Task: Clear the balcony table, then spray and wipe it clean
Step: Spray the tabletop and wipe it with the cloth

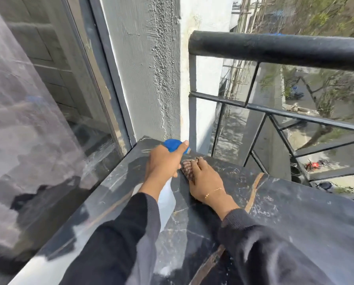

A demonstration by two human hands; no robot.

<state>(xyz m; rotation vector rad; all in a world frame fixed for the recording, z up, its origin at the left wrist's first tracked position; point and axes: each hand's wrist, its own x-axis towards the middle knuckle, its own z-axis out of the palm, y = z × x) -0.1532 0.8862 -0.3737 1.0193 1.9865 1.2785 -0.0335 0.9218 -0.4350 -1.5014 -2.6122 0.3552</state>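
The left hand [163, 161] grips a spray bottle [167, 200] with a blue head [173, 145] — the fingers are curled around the neck, the thumb lies on top. The white body of the bottle goes down under the left sleeve. The right hand [206, 179] presses a patterned brown cloth [187, 168] flat on the dark marble table [285, 212], with fingers straight and close together. The cloth lies just beside the bottle, at 3 o'clock from it, near the far corner of the table. A black railing [274, 48] stands at 1 o'clock, and a window [38, 99] at 9 o'clock.
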